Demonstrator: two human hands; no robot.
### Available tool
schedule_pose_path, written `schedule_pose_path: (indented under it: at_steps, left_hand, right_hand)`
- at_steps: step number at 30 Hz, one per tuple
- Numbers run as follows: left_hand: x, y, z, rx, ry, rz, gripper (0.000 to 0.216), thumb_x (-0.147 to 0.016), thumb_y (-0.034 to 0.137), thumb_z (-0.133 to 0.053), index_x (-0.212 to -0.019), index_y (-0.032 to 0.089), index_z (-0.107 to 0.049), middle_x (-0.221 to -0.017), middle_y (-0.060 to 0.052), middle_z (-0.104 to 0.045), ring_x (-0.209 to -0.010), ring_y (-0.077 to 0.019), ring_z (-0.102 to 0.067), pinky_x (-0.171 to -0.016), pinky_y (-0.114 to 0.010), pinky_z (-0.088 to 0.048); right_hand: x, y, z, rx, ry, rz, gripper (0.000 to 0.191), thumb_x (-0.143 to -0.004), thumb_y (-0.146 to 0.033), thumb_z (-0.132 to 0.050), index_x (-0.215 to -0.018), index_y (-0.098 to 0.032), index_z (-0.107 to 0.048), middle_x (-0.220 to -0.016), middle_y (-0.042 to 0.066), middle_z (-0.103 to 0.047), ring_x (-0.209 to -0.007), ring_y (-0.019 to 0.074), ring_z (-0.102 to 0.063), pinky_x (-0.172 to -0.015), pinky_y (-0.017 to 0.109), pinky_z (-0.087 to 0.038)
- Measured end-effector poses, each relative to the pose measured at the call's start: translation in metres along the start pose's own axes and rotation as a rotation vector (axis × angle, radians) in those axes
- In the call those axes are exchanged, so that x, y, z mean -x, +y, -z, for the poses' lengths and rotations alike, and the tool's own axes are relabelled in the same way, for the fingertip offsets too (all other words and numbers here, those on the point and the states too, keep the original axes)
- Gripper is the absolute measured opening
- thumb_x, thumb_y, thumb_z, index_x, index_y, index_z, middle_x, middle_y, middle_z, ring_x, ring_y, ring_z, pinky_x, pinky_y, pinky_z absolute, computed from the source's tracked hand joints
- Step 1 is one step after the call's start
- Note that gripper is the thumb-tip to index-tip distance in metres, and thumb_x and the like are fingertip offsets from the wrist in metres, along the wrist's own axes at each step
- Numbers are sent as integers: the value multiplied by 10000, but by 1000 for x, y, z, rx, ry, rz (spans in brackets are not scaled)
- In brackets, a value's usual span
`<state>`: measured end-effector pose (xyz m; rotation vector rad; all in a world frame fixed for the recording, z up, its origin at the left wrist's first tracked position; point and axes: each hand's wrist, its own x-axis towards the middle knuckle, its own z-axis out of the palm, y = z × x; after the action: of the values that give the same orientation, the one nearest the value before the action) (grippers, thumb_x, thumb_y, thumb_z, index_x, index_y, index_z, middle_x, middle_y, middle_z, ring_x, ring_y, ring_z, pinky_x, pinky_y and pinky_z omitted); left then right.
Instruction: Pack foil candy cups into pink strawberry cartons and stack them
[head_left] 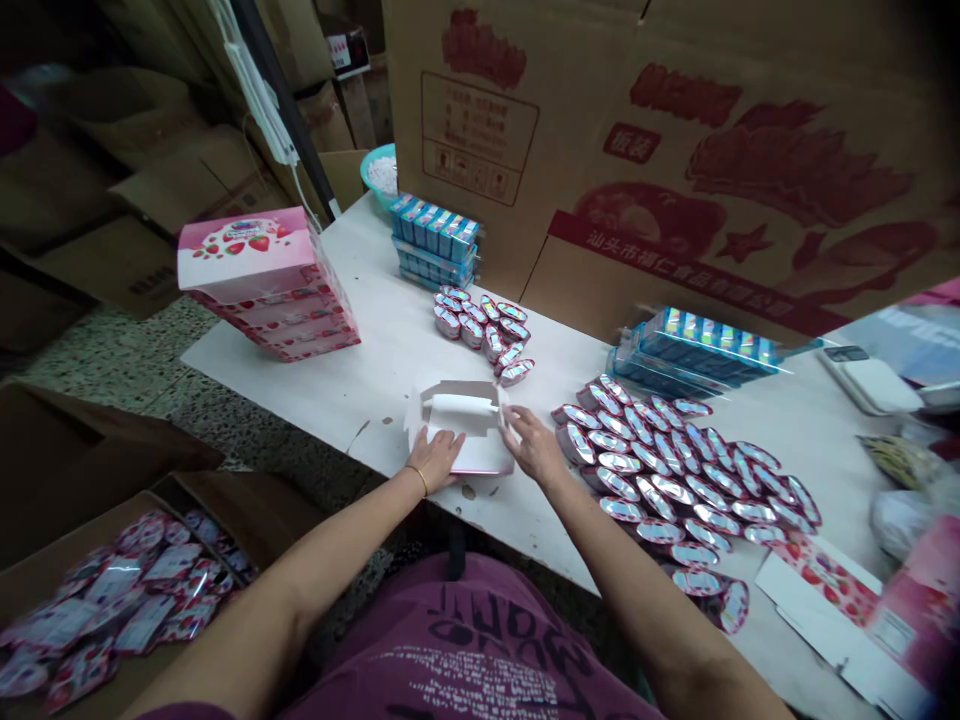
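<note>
A small cardboard box [466,402], white inside, stands open-topped near the table's front edge in front of me. My left hand [436,455] grips its near left side, fingers over the wall and reaching into it. At the box's right end, my right hand [531,442] pinches the edge or flap with its fingertips. Just right of my right hand lie many small oval foil-topped cups [660,455] in rows. A smaller group of the same cups [491,328] sits behind the box.
Pink strawberry boxes [259,285] are stacked at the table's left. Blue packs [435,240] and further blue packs [697,345] stand against a large carton [525,130]. A flattened strawberry carton [825,585] lies right. Below left, a floor carton [180,490] holds packaged cups.
</note>
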<state>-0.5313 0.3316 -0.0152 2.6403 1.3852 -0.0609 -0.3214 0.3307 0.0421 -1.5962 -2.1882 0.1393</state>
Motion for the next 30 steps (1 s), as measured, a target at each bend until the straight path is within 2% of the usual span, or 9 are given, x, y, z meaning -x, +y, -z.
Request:
schedule_pose_path:
  at_steps: [3, 7, 12, 16, 18, 22, 26, 28, 30]
  left_hand:
    - [-3, 3, -3, -7, 9, -27, 770, -686, 313, -636, -1347, 143, -279, -1228, -171, -447, -1172, -307, -382, -1038, -547, -156]
    - [-1, 5, -4, -16, 27, -24, 727, -702, 290, -615, -1338, 140, -296, -1213, -166, -456, -1159, -303, -386, -1043, -545, -143]
    - [1, 6, -4, -12, 67, -1, 681, -727, 278, -583, -1329, 111, -313, -1194, -164, -480, -1144, -290, -402, -1059, -512, -141]
    - [0, 8, -5, -10, 82, 3, 703, -755, 297, -573, -1352, 85, -269, -1309, -184, -404, -1241, -284, -334, -1086, -441, -126]
    - [5, 10, -5, -11, 139, -21, 744, -743, 307, -602, -1360, 85, -248, -1380, -197, -324, -1297, -294, -261, -1088, -441, -125]
    - [32, 7, 1, 88, 541, -87, 776, -726, 426, -627, -1353, 152, -260, -1344, -171, -390, -1278, -297, -310, -1051, -431, -246]
    - [46, -17, 14, 302, 1023, 224, 763, -799, 394, -544, -1397, 143, -142, -1358, -192, -366, -1272, -282, -333, -1017, -445, -309]
    - [36, -30, 16, 359, 924, 119, 572, -867, 313, -431, -1381, 166, -227, -1358, -151, -400, -1263, -226, -365, -1006, -397, -343]
    - [19, -39, 12, 329, 672, -68, 424, -886, 254, -373, -1308, 208, -385, -1321, -94, -472, -1236, -193, -406, -989, -376, -366]
  right_hand:
    - [4, 5, -7, -14, -106, 111, 288, -889, -311, -406, -1084, -262, -612, -1150, 60, -536, -976, 191, -532, -846, 335, -456]
    - [-6, 14, -25, 80, -156, -63, 138, -793, -232, -545, -892, -220, -641, -1075, 73, -551, -955, 229, -505, -798, 357, -460]
    - [-10, 24, -46, -129, 107, -322, 605, -680, -208, -612, -1240, -159, -389, -1312, 147, -374, -1101, 270, -439, -875, 403, -420]
    - [-15, 34, -49, -482, 137, -388, 797, -665, -235, -609, -1343, -164, -197, -1197, 118, -482, -1007, 215, -519, -828, 355, -448]
    - [-23, 41, -49, -524, 160, -362, 776, -654, -299, -634, -1319, -151, -262, -1116, 104, -525, -977, 214, -526, -836, 364, -441]
    - [-39, 53, -57, -465, 75, -264, 493, -602, -395, -673, -1023, -161, -564, -1032, 88, -562, -976, 233, -519, -890, 383, -403]
    - [-41, 58, -71, -511, 76, -319, 432, -654, -447, -611, -982, -168, -574, -987, 63, -595, -925, 211, -553, -858, 367, -427]
    - [-41, 59, -76, -525, 68, -322, 408, -673, -442, -591, -986, -181, -573, -973, 46, -610, -913, 203, -563, -848, 360, -435]
    - [-41, 59, -79, -524, 60, -314, 381, -681, -426, -584, -982, -191, -579, -978, 37, -616, -918, 199, -565, -852, 355, -435]
